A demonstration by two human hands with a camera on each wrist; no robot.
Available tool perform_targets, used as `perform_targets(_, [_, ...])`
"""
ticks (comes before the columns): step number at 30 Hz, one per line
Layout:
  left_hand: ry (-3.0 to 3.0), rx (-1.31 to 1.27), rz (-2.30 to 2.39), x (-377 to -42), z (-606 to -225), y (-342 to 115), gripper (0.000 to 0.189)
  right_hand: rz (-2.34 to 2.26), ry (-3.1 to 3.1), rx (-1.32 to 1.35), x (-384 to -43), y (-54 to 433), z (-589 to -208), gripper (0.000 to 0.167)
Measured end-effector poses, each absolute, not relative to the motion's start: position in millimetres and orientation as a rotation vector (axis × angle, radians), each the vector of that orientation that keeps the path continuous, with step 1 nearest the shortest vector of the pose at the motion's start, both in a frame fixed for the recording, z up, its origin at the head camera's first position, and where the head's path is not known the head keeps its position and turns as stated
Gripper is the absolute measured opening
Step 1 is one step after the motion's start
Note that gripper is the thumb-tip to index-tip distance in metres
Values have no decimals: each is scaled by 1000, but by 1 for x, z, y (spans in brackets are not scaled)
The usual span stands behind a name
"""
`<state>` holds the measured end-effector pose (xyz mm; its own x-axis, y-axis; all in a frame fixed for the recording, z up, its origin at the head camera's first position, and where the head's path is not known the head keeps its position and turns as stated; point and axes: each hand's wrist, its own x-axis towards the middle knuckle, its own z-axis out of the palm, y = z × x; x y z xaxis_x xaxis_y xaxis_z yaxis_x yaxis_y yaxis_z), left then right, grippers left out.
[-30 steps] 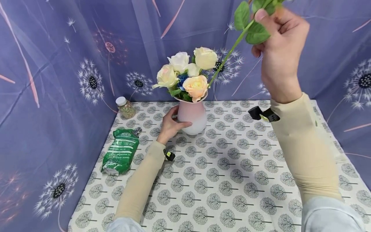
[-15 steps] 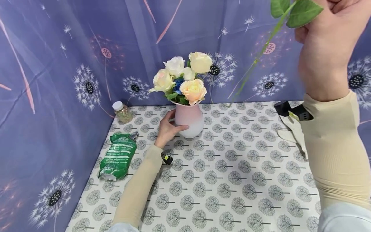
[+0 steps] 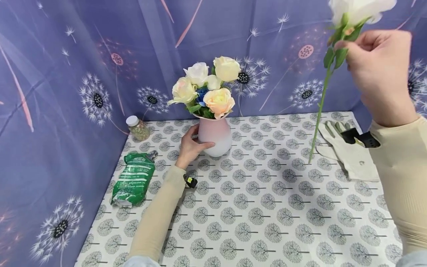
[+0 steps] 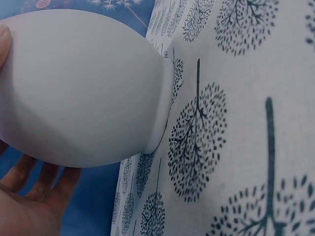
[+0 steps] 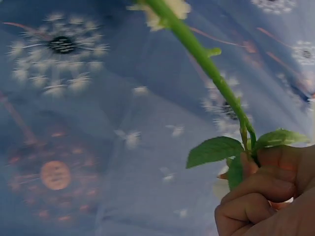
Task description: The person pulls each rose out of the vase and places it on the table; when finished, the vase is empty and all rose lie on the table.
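A pink-and-white vase (image 3: 216, 136) stands upright on the table, holding several cream, white and peach roses (image 3: 218, 102) with a bit of blue among them. My left hand (image 3: 193, 147) grips the vase's side, thumb in front and fingers behind; in the left wrist view the vase's pale body (image 4: 83, 88) fills much of the picture. Up at the right, my right hand (image 3: 383, 70) pinches a white rose (image 3: 360, 11) by its stem just under the bloom. That green stem (image 3: 320, 111) hangs down, apart from the vase. The bloom's top is cut off by the head view's edge.
A lidded jar (image 3: 138, 128) of small pieces stands at the back left. In front of it lies a green packet (image 3: 134, 179). Pale work gloves (image 3: 348, 150) lie at the right, partly behind my right forearm. Purple curtain (image 3: 207, 33) hangs behind the tree-print tablecloth (image 3: 250, 218).
My right hand has moved right, away from the vase, and then lowered, bringing the white bloom into view and the stem closer to upright. My left hand keeps its grip on the vase.
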<state>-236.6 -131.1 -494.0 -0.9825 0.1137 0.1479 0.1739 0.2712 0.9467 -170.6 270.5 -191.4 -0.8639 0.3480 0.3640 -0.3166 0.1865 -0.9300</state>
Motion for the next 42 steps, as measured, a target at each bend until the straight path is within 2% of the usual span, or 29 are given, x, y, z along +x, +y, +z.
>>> perform_targets(10, [-2447,-278,-1855,-233,-495,-136,92,1294,-2658,-357,-191,308,-252,40])
perform_targets(21, [-2435,-260,-1872,-235,-495,-143,90,985,-2997,-303,-209,331,-341,51])
perform_targets(32, [-2435,-290,-1840,-237,-493,-137,92,1071,-3125,-377,-220,342,-407,45])
perform_targets(36, [-2444,-287,-1835,-237,-494,-136,92,1072,-3143,-358,-223,345,-425,49])
perform_targets(42, [-2457,-307,-1846,-238,-495,-133,91,995,-3186,-364,-223,354,-444,46])
